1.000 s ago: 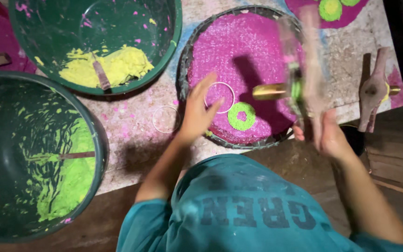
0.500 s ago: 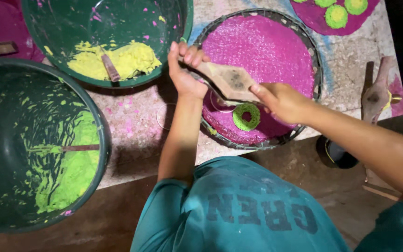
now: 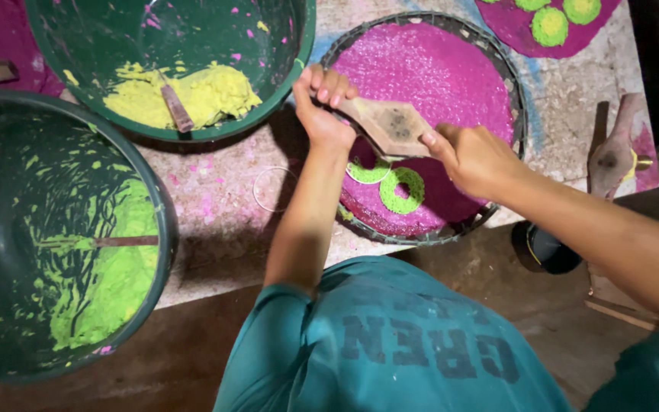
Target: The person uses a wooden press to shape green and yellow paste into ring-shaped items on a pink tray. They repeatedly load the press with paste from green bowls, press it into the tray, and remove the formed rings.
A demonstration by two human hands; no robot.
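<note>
Both hands hold a flat wooden tool (image 3: 387,126) over the round woven tray (image 3: 497,72), which is filled with magenta granules. The left hand (image 3: 322,107) has its fingers (image 3: 329,80) curled tight around the tool's narrow end at the tray's left rim. The right hand (image 3: 473,156) grips the other end, fingers wrapped under and hidden, so how they press cannot be told. Just below the tool, on the magenta, lie a green ring (image 3: 402,191) and a green arc (image 3: 368,172) partly covered by the left wrist. A thin wire hoop (image 3: 272,188) lies on the speckled desk (image 3: 215,206) left of the tray. Farther left stand two dark green tubs, both cut off by the frame: one with yellow paste (image 3: 200,91) and a stick, one with green paste (image 3: 116,282). Above the tray, green discs (image 3: 551,24) sit on another magenta patch, cropped at the top edge.
</note>
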